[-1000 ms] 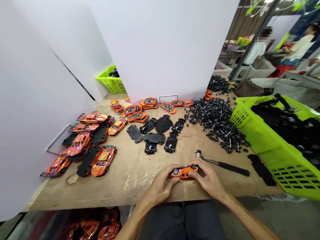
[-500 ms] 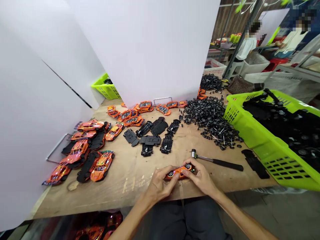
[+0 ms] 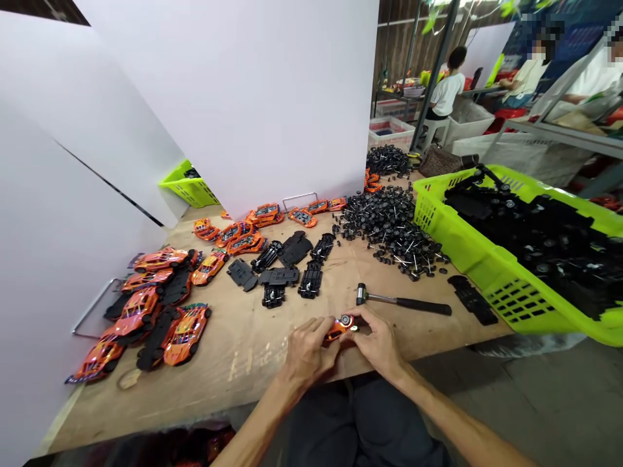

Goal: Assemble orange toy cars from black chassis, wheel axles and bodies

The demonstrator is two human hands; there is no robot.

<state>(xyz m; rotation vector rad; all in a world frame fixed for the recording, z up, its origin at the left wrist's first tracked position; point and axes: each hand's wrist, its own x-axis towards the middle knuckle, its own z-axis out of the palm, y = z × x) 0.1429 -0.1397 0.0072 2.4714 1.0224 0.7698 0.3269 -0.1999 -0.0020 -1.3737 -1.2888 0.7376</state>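
Plywood desk, near edge: orange toy car gripped between both hands.
I read the left hand and right hand as closed on the car, fingers pinching its two ends just above the desk, wrists low, forearms angled inward. A wheel shows on its upper side. Even pressure from both sides, with the car kept level, is the sound hold here, as the small body could otherwise slip. Just beyond lies a small hammer with a black handle; farther off I note black chassis plates, a heap of wheels on axles and a lime-green basket.
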